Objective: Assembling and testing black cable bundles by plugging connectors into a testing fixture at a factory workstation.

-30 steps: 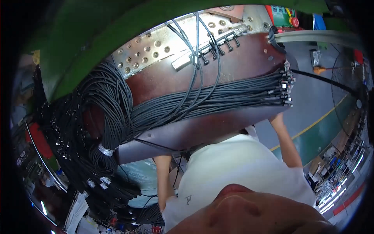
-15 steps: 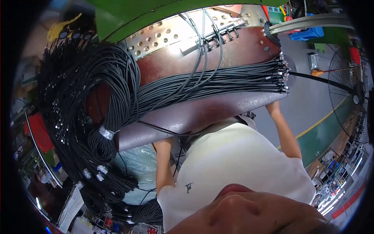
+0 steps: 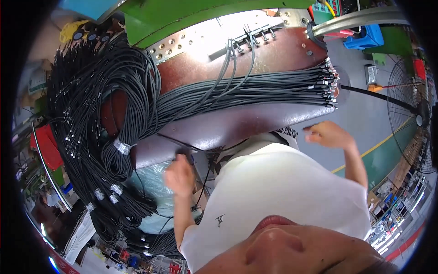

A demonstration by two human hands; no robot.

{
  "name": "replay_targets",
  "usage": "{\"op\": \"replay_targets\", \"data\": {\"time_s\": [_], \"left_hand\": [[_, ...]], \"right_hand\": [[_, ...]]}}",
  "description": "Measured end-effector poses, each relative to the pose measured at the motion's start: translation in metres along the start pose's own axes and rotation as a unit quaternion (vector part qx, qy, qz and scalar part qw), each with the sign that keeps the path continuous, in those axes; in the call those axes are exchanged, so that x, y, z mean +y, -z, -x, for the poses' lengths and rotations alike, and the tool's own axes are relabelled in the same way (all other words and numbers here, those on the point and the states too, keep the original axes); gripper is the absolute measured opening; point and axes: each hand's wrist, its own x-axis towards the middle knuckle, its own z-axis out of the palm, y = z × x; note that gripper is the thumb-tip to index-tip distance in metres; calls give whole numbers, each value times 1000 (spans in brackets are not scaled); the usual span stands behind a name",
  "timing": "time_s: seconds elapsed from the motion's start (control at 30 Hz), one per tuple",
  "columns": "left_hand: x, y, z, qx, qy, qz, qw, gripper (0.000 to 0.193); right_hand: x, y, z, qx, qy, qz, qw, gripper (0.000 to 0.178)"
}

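My left hand (image 3: 179, 176) is raised just off the near edge of the dark red-brown bench top (image 3: 255, 121), by its left end. It is smeared by motion, its fingers look bent, and I make out nothing in it. To the right of my body, my right hand (image 3: 332, 134) hangs in the air below the bench's right end. Its fingers are partly bent with the tips apart, and nothing shows between them. A long bundle of black cables (image 3: 255, 89) lies across the bench, its small metal plug ends (image 3: 329, 84) gathered at the right edge.
Looped black cables (image 3: 132, 82) hang over the bench's left end, bound with silvery wrap (image 3: 122, 146). A few cables run up to a dark pegged bar (image 3: 255, 39). Above it is a green panel (image 3: 182, 18). A black fan (image 3: 410, 109) stands right; clear plastic bagging (image 3: 153, 187) lies below left.
Both hands have come out from under the bench's near edge into view. My left hand rose into the open, and my right hand moved away from the bench corner. The view shifted slightly.
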Motion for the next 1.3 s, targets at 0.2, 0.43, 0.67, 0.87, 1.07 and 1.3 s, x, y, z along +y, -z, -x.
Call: {"op": "replay_targets", "data": {"time_s": [0.2, 0.43, 0.67, 0.87, 1.07, 1.3], "left_hand": [[-25, 0, -91, 31, -98, -50, 993, 50], [107, -33, -176, 47, -304, 148, 940, 53], [19, -1, -135, -110, -348, 169, 916, 62], [22, -3, -143, -124, -399, 180, 891, 50], [-5, -3, -119, -90, -371, 107, 918, 27], [135, -8, -208, -20, -314, 152, 937, 66]], "right_hand": [[-70, 98, -79, 477, 328, 220, 785, 27], [-84, 110, -184, 473, 432, 347, 685, 54], [-40, 113, -144, 467, 330, 232, 787, 46], [-54, 118, -128, 553, 318, 277, 718, 45], [12, 107, -8, 518, 133, 207, 820, 35], [-21, 102, -55, 544, 250, 237, 765, 35]]}}
